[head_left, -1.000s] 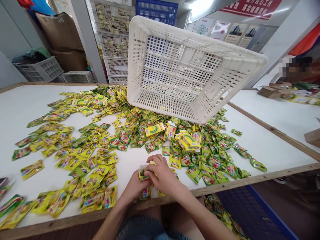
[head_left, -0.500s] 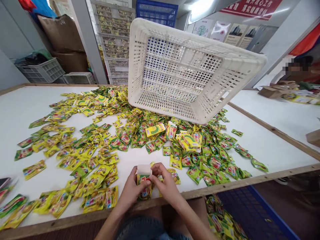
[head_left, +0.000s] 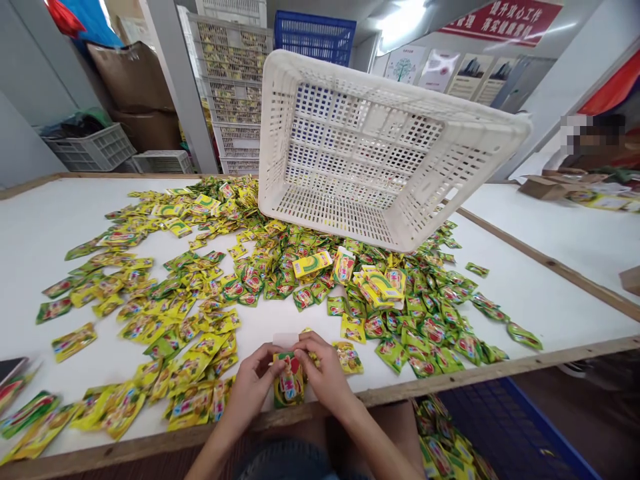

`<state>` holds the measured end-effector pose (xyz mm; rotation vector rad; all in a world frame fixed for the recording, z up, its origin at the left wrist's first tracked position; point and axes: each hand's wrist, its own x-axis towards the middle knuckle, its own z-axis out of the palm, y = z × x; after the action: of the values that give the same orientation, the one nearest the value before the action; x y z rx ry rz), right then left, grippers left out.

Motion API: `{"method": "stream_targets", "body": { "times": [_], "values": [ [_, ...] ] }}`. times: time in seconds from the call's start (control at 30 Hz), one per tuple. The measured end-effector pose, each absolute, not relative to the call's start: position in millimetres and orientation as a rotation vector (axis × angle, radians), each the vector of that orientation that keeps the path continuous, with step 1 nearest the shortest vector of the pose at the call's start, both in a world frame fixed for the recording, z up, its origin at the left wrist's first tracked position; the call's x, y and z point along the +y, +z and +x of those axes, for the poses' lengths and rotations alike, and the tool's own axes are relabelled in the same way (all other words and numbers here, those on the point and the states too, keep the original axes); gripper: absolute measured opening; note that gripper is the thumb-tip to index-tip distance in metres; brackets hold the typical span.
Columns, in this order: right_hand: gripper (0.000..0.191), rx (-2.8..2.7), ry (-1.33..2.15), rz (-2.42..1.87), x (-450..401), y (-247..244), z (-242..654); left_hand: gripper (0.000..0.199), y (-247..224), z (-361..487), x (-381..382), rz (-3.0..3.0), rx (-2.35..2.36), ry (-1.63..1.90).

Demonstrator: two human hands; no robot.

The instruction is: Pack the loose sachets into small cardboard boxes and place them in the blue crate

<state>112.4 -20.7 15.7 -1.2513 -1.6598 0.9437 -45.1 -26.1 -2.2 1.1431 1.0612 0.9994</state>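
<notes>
A small green and yellow box (head_left: 289, 383) with its white flap raised is held upright near the table's front edge. My left hand (head_left: 256, 379) grips its left side, thumb across the upper front. On the other side my right hand (head_left: 325, 373) pinches the top right corner with bent fingers. Yellow packets (head_left: 200, 360) lie left of the hands, and green packets (head_left: 430, 327) to the right. Beyond the hands, a yellow box (head_left: 313, 264), an upright box (head_left: 343, 265) and a small stack of boxes (head_left: 377, 288) rest on the packets.
A large white basket (head_left: 345, 230) stands tilted on the packet pile. Below the wooden table edge (head_left: 400, 390), at the right, is a blue crate (head_left: 510, 427) beside more packets. Stacked crates (head_left: 237, 100) stand behind the table. A person (head_left: 595, 137) is at the far right.
My fingers have shifted around the top of the small box, and more of its printed front shows. The view has tilted slightly, so the surroundings sit a little lower.
</notes>
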Motion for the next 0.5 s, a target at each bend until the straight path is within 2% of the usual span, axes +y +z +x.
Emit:
{"method": "stream_targets", "body": {
  "times": [0.13, 0.27, 0.5],
  "values": [
    [0.026, -1.562, 1.004, -1.245, -20, 15, 109, 0.044, -3, -45, -26, 1.051, 1.016, 1.105],
    [0.011, -1.673, 0.968, -1.215, -21, 20, 110, 0.023, -1, -46, -28, 1.221, 1.116, 1.058],
    [0.01, -1.63, 0.938, -1.278, -23, 21, 108, 0.022, 7, -43, -29, 1.231, 1.208, 1.062]
  ]
}}
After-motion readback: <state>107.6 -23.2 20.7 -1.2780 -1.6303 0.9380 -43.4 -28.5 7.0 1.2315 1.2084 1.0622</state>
